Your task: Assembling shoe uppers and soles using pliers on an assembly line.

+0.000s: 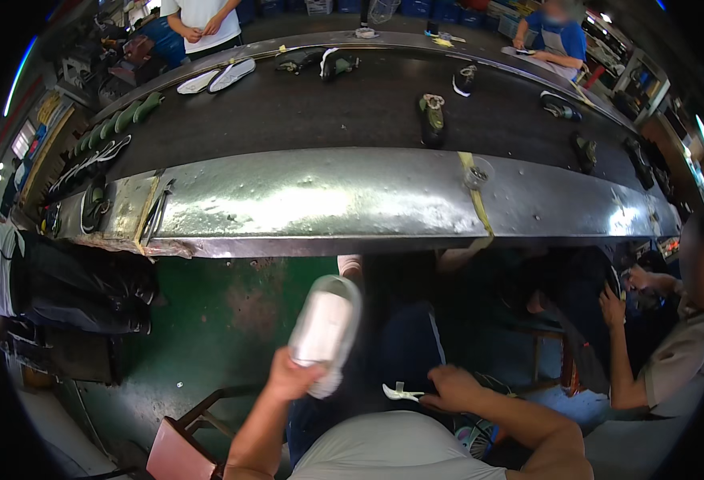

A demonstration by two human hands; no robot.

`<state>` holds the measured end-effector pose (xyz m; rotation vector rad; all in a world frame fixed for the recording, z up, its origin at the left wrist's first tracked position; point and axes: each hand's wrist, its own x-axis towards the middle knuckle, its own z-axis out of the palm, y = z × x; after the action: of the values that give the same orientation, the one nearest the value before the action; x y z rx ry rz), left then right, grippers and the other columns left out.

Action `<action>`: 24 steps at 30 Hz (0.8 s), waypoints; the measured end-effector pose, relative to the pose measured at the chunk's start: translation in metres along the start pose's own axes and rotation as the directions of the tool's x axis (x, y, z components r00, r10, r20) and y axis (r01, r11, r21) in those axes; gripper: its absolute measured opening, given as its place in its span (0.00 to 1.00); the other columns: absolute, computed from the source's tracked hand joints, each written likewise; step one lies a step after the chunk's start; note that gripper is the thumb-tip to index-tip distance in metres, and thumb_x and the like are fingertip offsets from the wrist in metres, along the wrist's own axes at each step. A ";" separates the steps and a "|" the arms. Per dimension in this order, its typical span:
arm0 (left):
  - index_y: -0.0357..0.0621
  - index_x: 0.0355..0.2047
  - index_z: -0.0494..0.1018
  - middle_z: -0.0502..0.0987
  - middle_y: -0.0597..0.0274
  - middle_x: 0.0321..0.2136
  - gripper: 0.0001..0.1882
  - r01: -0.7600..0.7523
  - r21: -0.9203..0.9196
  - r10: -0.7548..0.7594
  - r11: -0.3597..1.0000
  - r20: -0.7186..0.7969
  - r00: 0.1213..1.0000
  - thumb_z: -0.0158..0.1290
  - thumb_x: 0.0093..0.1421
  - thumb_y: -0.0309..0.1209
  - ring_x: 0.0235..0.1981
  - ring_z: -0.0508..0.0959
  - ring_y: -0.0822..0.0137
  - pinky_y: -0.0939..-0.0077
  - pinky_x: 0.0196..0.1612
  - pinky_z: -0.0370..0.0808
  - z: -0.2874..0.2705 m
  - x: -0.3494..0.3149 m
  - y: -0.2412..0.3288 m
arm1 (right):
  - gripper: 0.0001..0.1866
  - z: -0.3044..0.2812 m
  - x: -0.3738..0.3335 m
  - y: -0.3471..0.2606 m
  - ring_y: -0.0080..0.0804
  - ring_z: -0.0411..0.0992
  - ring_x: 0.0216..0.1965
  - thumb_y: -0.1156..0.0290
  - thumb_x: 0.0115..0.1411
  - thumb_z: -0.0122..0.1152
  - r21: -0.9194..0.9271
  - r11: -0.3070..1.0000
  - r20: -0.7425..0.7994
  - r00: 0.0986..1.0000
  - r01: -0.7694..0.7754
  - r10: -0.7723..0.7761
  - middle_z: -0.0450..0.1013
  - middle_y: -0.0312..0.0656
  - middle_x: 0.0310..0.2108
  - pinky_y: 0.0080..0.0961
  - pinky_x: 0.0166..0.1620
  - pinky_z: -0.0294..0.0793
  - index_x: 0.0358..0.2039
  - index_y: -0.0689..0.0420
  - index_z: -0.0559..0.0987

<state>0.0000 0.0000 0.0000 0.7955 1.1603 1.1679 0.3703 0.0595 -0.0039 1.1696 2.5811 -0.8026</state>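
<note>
Two hands | left [292,376] grips white sole [324,330] (below bench edge [328,244]) | right [452,388] pinches white scrap [400,393]

Shoe factory floor, long conveyor belt [304,112] carrying shoes [432,116], loose soles [216,78], workers seated alongside

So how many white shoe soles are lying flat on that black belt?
2, side by side at the belt's far left end: one white sole and another white sole just right of it. More may be hidden beyond the picture's edge.
</note>
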 end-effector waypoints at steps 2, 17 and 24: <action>0.32 0.54 0.73 0.81 0.64 0.42 0.26 0.006 0.199 0.014 0.980 -0.099 0.995 0.66 0.55 0.24 0.41 0.79 0.72 0.74 0.47 0.77 0.041 0.008 -0.020 | 0.28 0.012 -0.010 0.000 0.51 0.75 0.46 0.48 0.58 0.64 0.076 0.994 -0.002 0.997 -0.076 0.077 0.74 0.50 0.42 0.41 0.46 0.77 0.46 0.59 0.73; 0.26 0.55 0.68 0.76 0.37 0.51 0.45 0.075 0.720 -0.271 0.690 0.160 0.949 0.61 0.55 0.59 0.51 0.78 0.48 0.62 0.55 0.73 0.113 0.086 -0.070 | 0.36 0.034 -0.076 -0.001 0.53 0.76 0.45 0.53 0.47 0.74 0.205 0.972 0.049 0.993 -0.113 0.105 0.74 0.55 0.46 0.42 0.48 0.77 0.51 0.61 0.72; 0.36 0.64 0.62 0.76 0.59 0.50 0.32 0.018 -0.033 -0.012 0.999 0.163 0.987 0.61 0.64 0.34 0.49 0.76 0.69 0.72 0.54 0.73 0.096 0.059 -0.043 | 0.25 0.016 -0.097 0.004 0.27 0.72 0.35 0.65 0.55 0.67 0.826 0.536 0.106 0.982 -0.176 0.159 0.75 0.41 0.36 0.24 0.42 0.73 0.51 0.64 0.75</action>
<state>0.1031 0.0548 -0.0309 0.8385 1.0070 1.0864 0.4376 -0.0087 0.0189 1.5544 1.9613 -2.1126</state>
